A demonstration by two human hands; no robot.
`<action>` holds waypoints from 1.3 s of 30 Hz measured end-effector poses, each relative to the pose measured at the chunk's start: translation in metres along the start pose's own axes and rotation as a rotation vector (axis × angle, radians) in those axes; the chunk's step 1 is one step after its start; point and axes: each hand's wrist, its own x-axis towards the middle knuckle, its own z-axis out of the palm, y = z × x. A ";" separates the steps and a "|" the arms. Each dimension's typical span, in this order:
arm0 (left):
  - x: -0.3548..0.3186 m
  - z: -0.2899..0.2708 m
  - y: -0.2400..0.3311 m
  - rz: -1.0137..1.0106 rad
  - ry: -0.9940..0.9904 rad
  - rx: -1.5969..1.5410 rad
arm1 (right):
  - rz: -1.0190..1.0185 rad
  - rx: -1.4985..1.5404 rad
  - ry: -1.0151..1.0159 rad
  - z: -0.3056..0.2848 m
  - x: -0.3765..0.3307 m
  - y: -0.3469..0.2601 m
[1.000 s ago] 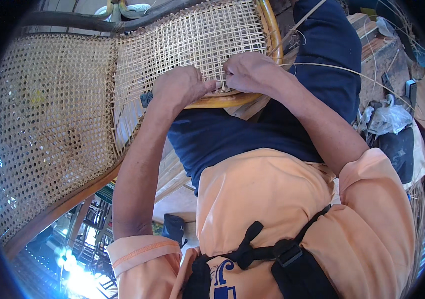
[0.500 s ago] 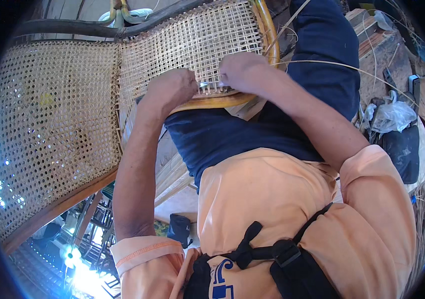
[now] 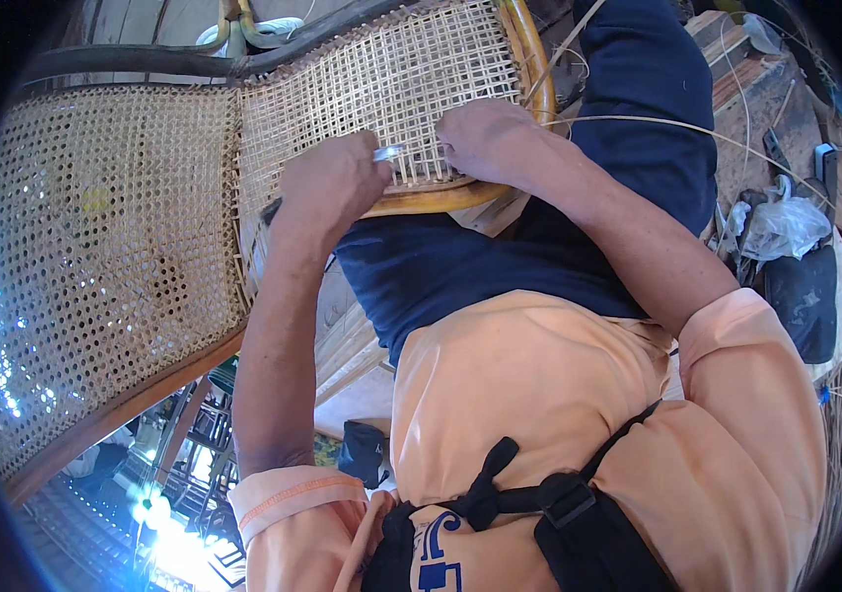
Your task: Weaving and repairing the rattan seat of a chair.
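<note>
Intently, two bare hands work close together over a panel of open cane mesh (image 3: 396,74), which lies at upper centre inside a curved, yellow-brown frame (image 3: 440,202), its near edge over the wearer's dark trousers (image 3: 648,109). The left hand (image 3: 338,176) sits on the near part of the mesh, fingers curled tight around a slim, shiny tool (image 3: 387,154) whose tip points toward the other hand. A dark end (image 3: 271,210) shows beside the left wrist; whether it belongs to the tool one cannot tell. The right hand (image 3: 488,136) rests at the mesh just beyond the tool's tip, knuckles up and fingers bent inward; the fingertips are hidden, so one cannot tell whether they pinch a strip. The hands are apart, with a bare patch of weave between them. A long strand (image 3: 638,118) runs from near the right hand across the trousers toward the right. To the left, joined to the mesh, spreads a larger, closer-woven panel (image 3: 95,227), bordered below by a brown rail (image 3: 135,421) and above by a dark pole (image 3: 125,62). The wearer has on a peach shirt (image 3: 529,385) and a black strap (image 3: 603,543); at right, a clear plastic bag (image 3: 786,227) lies near wooden blocks (image 3: 751,84)
</note>
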 end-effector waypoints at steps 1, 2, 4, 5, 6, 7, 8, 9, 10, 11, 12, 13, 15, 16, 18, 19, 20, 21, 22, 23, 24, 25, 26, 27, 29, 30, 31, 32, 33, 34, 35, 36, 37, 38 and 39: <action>-0.002 -0.001 0.000 0.119 0.049 -0.145 | 0.013 0.000 0.009 0.001 0.000 0.001; 0.000 0.005 0.000 0.193 0.076 -0.169 | 0.008 -0.002 0.012 0.003 0.002 0.001; 0.000 0.013 0.000 0.152 0.039 -0.198 | 0.000 0.045 0.026 0.005 0.004 0.002; 0.000 0.016 0.003 0.121 -0.009 -0.234 | 0.004 0.045 0.022 0.006 0.003 0.002; 0.000 0.019 0.000 0.124 0.016 -0.245 | -0.010 0.055 0.057 0.006 0.003 0.001; -0.002 0.024 0.001 0.126 0.013 -0.249 | -0.026 0.066 0.091 0.006 0.003 0.001; -0.002 0.028 0.003 0.163 0.135 -0.262 | -0.021 0.065 0.090 0.006 0.004 0.002; -0.001 0.030 0.004 0.199 0.258 -0.276 | -0.023 0.063 0.064 0.007 0.006 0.005; 0.000 0.031 0.006 0.203 0.257 -0.279 | -0.024 0.061 0.038 0.007 0.007 0.007; 0.000 0.032 0.009 0.157 0.209 -0.243 | -0.025 0.058 0.035 0.007 0.006 0.007; -0.001 0.032 0.012 0.111 0.161 -0.207 | -0.064 0.057 0.059 0.007 0.005 0.007; -0.002 0.032 0.015 0.110 0.163 -0.211 | -0.103 0.055 0.083 0.006 0.005 0.008; -0.003 0.031 0.019 0.049 0.141 -0.177 | -0.081 0.042 0.048 0.005 0.007 0.007; 0.000 0.030 0.019 0.052 0.142 -0.180 | -0.059 0.032 0.016 0.004 0.008 0.007; 0.010 0.028 0.019 -0.031 0.039 -0.269 | -0.037 0.006 0.010 0.002 0.011 0.005; 0.015 0.029 0.017 -0.027 0.041 -0.273 | -0.016 -0.016 0.006 0.001 0.012 0.004; 0.019 0.030 0.012 0.009 0.000 -0.297 | -0.014 -0.021 0.004 -0.001 0.014 0.003; 0.022 0.031 0.008 0.046 -0.042 -0.321 | -0.033 -0.051 -0.016 -0.002 0.017 0.002; 0.026 0.031 0.003 0.087 -0.073 -0.296 | -0.053 -0.080 -0.035 -0.003 0.017 0.001; 0.029 0.030 0.000 0.089 -0.067 -0.300 | -0.052 -0.088 -0.034 -0.007 0.017 -0.002; 0.030 0.030 -0.003 0.163 -0.078 -0.269 | -0.028 -0.056 -0.078 -0.010 0.017 -0.005; 0.030 0.029 -0.008 0.234 -0.088 -0.238 | -0.007 -0.025 -0.123 -0.014 0.017 -0.009; 0.029 0.026 -0.010 0.241 -0.084 -0.239 | -0.001 -0.029 -0.120 -0.019 0.016 -0.012; 0.024 0.021 -0.015 0.189 -0.061 -0.147 | -0.012 -0.100 -0.108 -0.023 0.015 -0.016; 0.006 0.017 -0.061 0.072 0.010 -0.062 | -0.044 -0.168 -0.096 -0.023 0.020 -0.028; -0.006 0.017 -0.098 0.027 0.056 -0.075 | -0.150 -0.081 0.087 -0.018 0.020 -0.035; -0.015 0.005 -0.107 -0.020 0.005 -0.222 | -0.245 -0.003 0.275 -0.014 0.024 -0.035; -0.018 -0.012 -0.106 -0.050 -0.049 -0.367 | -0.270 0.210 0.225 -0.002 0.028 -0.031; -0.026 -0.021 -0.102 -0.060 -0.048 -0.368 | -0.280 0.211 0.221 0.005 0.036 -0.035; -0.030 -0.029 -0.090 -0.015 0.014 -0.439 | -0.368 0.355 0.175 0.010 0.043 -0.037; -0.036 -0.031 -0.080 0.019 0.076 -0.510 | -0.463 0.502 0.121 0.014 0.046 -0.043; -0.040 -0.028 -0.076 0.028 0.101 -0.437 | -0.485 0.506 0.104 0.016 0.044 -0.044; -0.037 -0.014 -0.076 0.005 0.101 -0.439 | -0.392 0.371 0.111 0.016 0.037 -0.034; -0.031 0.007 -0.080 0.206 0.183 -0.251 | -0.301 0.232 0.124 0.012 0.031 -0.024; -0.019 0.018 -0.074 0.435 0.260 -0.062 | -0.182 0.088 0.146 0.008 0.027 -0.015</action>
